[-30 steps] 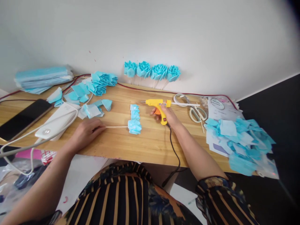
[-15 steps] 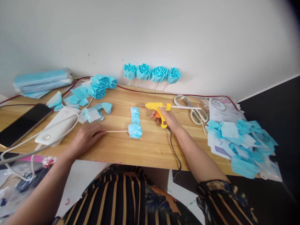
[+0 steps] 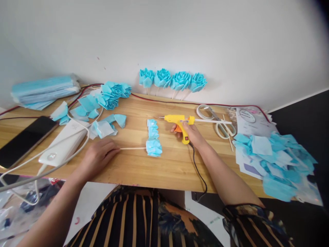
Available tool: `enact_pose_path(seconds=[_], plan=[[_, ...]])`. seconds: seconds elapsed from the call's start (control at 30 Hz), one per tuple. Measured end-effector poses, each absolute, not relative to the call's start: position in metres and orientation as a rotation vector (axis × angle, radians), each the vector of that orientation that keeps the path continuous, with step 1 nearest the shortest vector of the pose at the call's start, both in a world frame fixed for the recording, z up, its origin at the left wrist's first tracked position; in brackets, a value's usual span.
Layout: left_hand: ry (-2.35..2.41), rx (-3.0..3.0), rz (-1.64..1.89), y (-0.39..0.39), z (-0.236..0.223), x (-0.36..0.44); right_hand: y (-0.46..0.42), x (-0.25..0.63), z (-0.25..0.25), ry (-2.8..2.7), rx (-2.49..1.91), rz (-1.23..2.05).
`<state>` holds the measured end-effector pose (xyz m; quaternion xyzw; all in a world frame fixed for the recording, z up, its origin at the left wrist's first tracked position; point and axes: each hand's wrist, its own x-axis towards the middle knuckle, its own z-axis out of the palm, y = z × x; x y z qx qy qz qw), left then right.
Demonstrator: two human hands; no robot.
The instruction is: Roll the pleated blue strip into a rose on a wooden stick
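Left hand: [image 3: 102, 152] resting near the table's [image 3: 128, 175] front edge, left of middle, fingers pinching the thin stick [image 3: 132, 148].
Blue pleated strip: [image 3: 153, 128] mid-table, its near, bunched end at the stick's tip, the rest running toward the back edge.
Right hand: [image 3: 189, 133] wrapped round the yellow glue gun [image 3: 177, 120], nozzle pointing left, just beside the strip.
Back edge: four blue flowers [image 3: 181, 80] against the wall.
Writing: round print on white packaging [image 3: 248, 120], back right corner; illegible from where I stand.
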<state>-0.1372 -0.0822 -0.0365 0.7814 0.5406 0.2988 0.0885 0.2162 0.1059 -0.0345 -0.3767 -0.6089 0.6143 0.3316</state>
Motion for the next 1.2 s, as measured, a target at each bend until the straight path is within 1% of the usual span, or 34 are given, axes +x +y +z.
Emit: enact_pose_path(seconds=[0.27, 0.67, 0.8, 0.87, 0.9, 0.97, 1.0, 1.03, 1.13, 1.2], plan=[[1.611, 2.462, 0.865, -0.08, -0.037, -0.137, 0.103, 0.214, -0.029, -1.574, -0.976, 1.607], [1.64, 2.443, 0.844, -0.079, -0.038, -0.14, 0.101, 0.213, -0.024, -1.579, -0.988, 1.611], [1.672, 2.415, 0.885, -0.109, -0.015, -0.133, 0.101, 0.213, -0.024, -1.617, -0.996, 1.588], [1.459, 2.32, 1.0, -0.137, -0.004, -0.122, 0.101, 0.213, -0.024, -1.634, -1.008, 1.571], [1.345, 2.244, 0.992, -0.152, -0.003, -0.116, 0.102, 0.213, -0.025, -1.638, -1.006, 1.568], [1.165, 2.057, 0.871, -0.18, -0.012, -0.102, 0.102, 0.213, -0.026, -1.633, -0.986, 1.577], [1.161, 1.941, 0.784, -0.191, -0.023, -0.095, 0.103, 0.214, -0.027, -1.623, -0.973, 1.584], [1.176, 1.844, 0.783, -0.198, -0.037, -0.089, 0.103, 0.214, -0.028, -1.611, -0.963, 1.592], [1.412, 1.694, 0.739, -0.202, -0.086, -0.076, 0.104, 0.214, -0.029, -1.58, -0.951, 1.607], [1.495, 1.831, 0.709, -0.19, -0.109, -0.07, 0.103, 0.213, -0.028, -1.577, -0.954, 1.613]])
